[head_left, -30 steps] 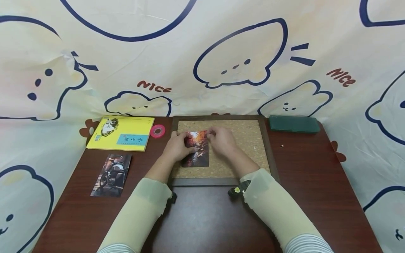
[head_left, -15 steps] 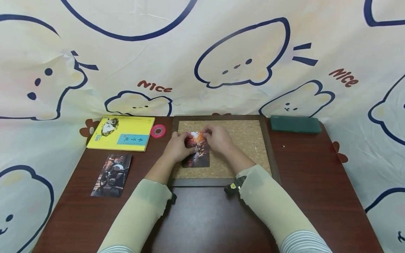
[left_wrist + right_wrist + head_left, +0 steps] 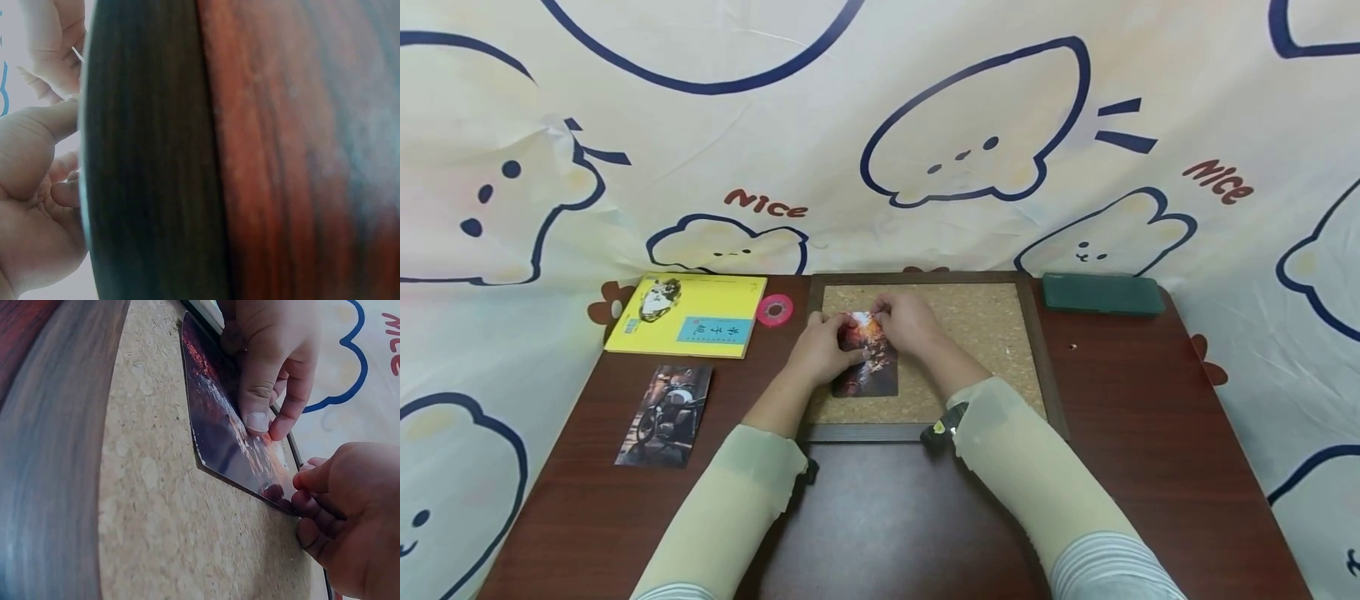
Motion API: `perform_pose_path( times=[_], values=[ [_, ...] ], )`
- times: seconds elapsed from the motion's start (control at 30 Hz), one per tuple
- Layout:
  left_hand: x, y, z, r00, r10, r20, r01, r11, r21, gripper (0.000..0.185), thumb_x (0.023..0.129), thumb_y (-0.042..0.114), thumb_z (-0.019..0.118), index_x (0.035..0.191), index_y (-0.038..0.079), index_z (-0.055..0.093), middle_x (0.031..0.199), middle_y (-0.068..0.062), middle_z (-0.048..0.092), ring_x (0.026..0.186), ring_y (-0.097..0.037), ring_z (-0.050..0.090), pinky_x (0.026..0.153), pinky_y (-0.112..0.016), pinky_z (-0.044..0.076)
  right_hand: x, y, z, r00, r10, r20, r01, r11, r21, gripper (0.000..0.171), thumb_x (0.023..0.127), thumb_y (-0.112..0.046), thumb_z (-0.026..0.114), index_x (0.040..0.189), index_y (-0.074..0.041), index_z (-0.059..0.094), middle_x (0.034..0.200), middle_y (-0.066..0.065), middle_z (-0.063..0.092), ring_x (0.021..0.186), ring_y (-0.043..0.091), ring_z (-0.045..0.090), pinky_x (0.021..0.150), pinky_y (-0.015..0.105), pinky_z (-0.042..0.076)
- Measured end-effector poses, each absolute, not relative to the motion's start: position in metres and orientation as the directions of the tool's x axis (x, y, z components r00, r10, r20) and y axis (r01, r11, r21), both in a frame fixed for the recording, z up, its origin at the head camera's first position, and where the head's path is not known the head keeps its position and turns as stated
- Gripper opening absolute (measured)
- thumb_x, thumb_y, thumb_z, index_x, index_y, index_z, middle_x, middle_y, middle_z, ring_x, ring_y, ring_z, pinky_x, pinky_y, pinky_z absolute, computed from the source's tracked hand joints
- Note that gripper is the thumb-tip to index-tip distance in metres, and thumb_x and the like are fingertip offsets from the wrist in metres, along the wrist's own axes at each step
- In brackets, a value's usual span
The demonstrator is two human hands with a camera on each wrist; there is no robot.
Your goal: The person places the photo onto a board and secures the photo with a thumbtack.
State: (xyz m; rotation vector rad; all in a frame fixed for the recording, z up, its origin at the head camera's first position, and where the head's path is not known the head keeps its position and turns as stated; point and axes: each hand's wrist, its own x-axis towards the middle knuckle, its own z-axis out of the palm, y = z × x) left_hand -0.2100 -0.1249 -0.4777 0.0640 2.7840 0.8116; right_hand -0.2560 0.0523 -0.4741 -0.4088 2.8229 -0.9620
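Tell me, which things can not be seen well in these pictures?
- Photo, head view: both hands cover its top.
- Right hand, head view: whatever its fingertips pinch is too small to tell.
- Left wrist view: the blurred frame hides the cork and photo.
- Book, head view: text too small.

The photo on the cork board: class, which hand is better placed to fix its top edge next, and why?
Probably the right hand: its curled fingers pinch at the top edge of the photo, while the left hand presses the photo flat against the cork board.

Even, soft light; wrist views blurred up close, head view bowed.
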Motion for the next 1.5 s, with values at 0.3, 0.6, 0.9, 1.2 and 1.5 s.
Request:
perform_pose_path(
  times=[0.3, 0.6, 0.9, 1.2, 1.5],
  values=[
    [-0.21, -0.129, -0.477, -0.971, 0.107, -0.215, -0.027, 0.84, 0.541, 0.065, 0.078, 0.046, 0.077, 0.132, 0.019, 0.053, 0.115, -0.009, 0.038, 0.1, -0.028, 0.049, 0.091, -0.044, 0.045, -0.263, 0.041, -0.475, -0.945, -0.322, -0.05, -0.239, 0.791, -0.563, 0.016, 0.093, -0.016, 0.057, 0.099, -0.019, 0.071, 0.093, -0.003, 0.068, 0.086, 0.015, 0.06, 0.077, 0.032, 0.048],
    [-0.21, -0.128, -0.478, -0.971, 0.112, -0.213, -0.022, 0.84, 0.542, 0.063, 0.078, 0.047, 0.077, 0.13, 0.02, 0.054, 0.112, -0.008, 0.038, 0.098, -0.027, 0.049, 0.089, -0.042, 0.045, -0.268, 0.036, -0.468, -0.932, -0.349, -0.102, -0.266, 0.846, -0.463, 0.018, 0.091, -0.014, 0.056, 0.096, -0.02, 0.072, 0.093, -0.003, 0.068, 0.085, 0.016, 0.06, 0.075, 0.032, 0.048],
    [-0.208, -0.127, -0.479, -0.974, 0.11, -0.2, -0.016, 0.842, 0.539, 0.067, 0.078, 0.046, 0.077, 0.134, 0.017, 0.052, 0.114, -0.009, 0.039, 0.099, -0.028, 0.05, 0.091, -0.044, 0.046, -0.271, 0.031, -0.462, -0.913, -0.382, -0.144, -0.304, 0.871, -0.386, 0.018, 0.093, -0.017, 0.055, 0.099, -0.019, 0.072, 0.097, -0.002, 0.068, 0.091, 0.018, 0.061, 0.082, 0.035, 0.048],
    [-0.209, -0.126, -0.481, -0.976, 0.11, -0.187, -0.006, 0.847, 0.531, 0.067, 0.077, 0.047, 0.078, 0.133, 0.018, 0.053, 0.116, -0.01, 0.039, 0.098, -0.028, 0.05, 0.09, -0.044, 0.046, -0.274, 0.031, -0.464, -0.91, -0.381, -0.165, -0.299, 0.877, -0.376, 0.017, 0.096, -0.023, 0.054, 0.098, -0.019, 0.071, 0.095, -0.003, 0.067, 0.09, 0.017, 0.06, 0.083, 0.034, 0.048],
    [-0.21, -0.127, -0.481, -0.974, 0.108, -0.199, -0.014, 0.85, 0.527, 0.066, 0.078, 0.047, 0.077, 0.133, 0.019, 0.054, 0.117, -0.01, 0.039, 0.1, -0.027, 0.05, 0.091, -0.044, 0.046, -0.276, 0.036, -0.47, -0.93, -0.351, -0.107, -0.273, 0.856, -0.439, 0.015, 0.094, -0.023, 0.059, 0.098, -0.02, 0.073, 0.097, -0.002, 0.07, 0.094, 0.019, 0.063, 0.084, 0.034, 0.049]
  ],
)
